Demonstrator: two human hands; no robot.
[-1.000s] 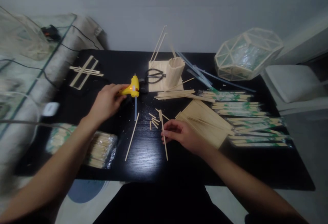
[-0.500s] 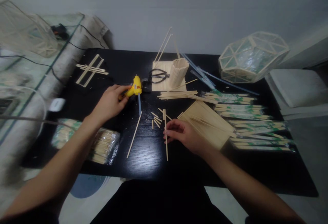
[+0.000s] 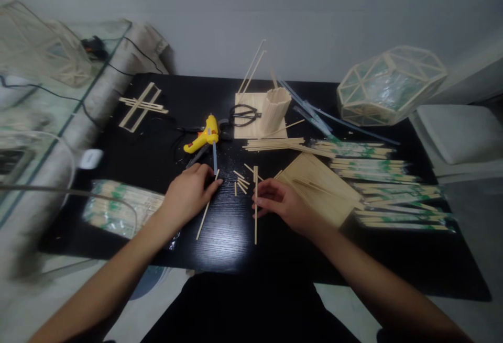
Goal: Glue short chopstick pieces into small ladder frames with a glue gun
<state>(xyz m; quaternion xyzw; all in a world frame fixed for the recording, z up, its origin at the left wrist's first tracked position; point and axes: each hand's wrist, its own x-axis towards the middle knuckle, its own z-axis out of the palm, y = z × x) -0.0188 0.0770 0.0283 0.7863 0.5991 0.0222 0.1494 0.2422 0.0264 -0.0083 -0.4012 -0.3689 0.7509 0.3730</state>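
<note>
My left hand [image 3: 190,194] rests on the black table [image 3: 220,238] with its fingers reaching onto a long bamboo stick [image 3: 207,206]; I cannot tell whether it grips the stick. My right hand [image 3: 281,202] is closed on another long bamboo stick [image 3: 255,228] that lies almost straight toward me. Several short stick offcuts [image 3: 240,181] lie between the two hands. The yellow glue gun [image 3: 203,136] lies on the table beyond my left hand, untouched, its nozzle pointing toward me.
Behind stand black scissors [image 3: 242,114] on a small wooden board, a cup of sticks [image 3: 275,109] and a polyhedral stick frame [image 3: 389,84]. A wooden panel [image 3: 318,188] and wrapped chopsticks [image 3: 377,175] lie right; a chopstick pack [image 3: 121,209] and glued frame [image 3: 142,104] left.
My left hand let go of the glue gun and came back toward me onto the long stick. The right hand stayed on its stick, which turned a little straighter.
</note>
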